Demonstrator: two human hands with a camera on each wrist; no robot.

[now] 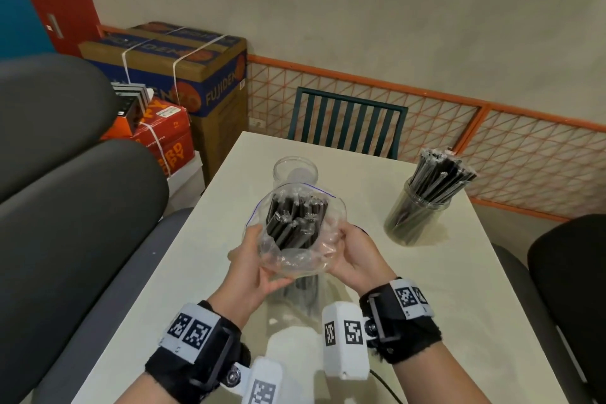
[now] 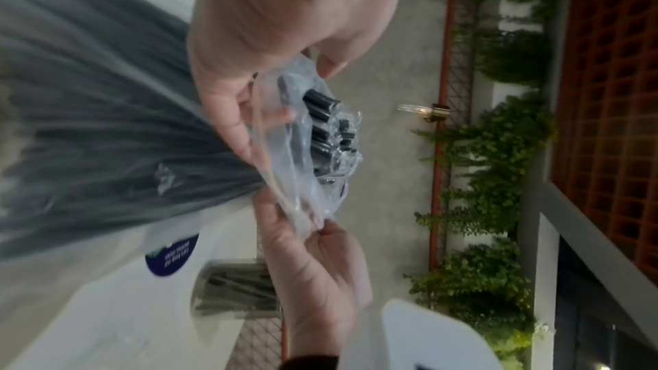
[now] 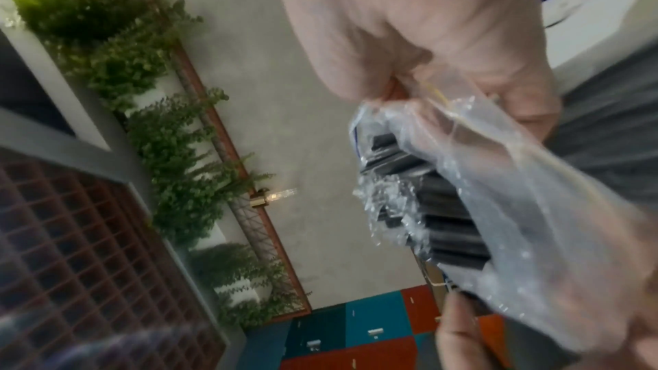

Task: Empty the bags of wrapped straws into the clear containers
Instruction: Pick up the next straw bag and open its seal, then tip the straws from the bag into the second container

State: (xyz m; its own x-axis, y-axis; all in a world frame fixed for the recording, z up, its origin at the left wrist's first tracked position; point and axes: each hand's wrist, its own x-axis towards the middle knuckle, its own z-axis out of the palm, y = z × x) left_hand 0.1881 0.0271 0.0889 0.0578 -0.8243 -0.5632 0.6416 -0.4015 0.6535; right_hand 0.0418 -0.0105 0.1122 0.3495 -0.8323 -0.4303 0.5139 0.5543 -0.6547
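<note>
Black wrapped straws (image 1: 293, 218) stand in one clear plastic bag (image 1: 296, 259) that my left hand (image 1: 252, 267) and right hand (image 1: 357, 259) pinch by its open rim. Beyond the bag stands one empty clear container (image 1: 295, 171); right of it, one filled container (image 1: 414, 216), both on the white table (image 1: 459, 289).

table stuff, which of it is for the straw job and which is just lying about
For the job:
- bag of straws, held open by the left hand and right hand
- empty jar
- filled jar

Lying about:
- cardboard boxes
- green chair
- dark seat
</note>
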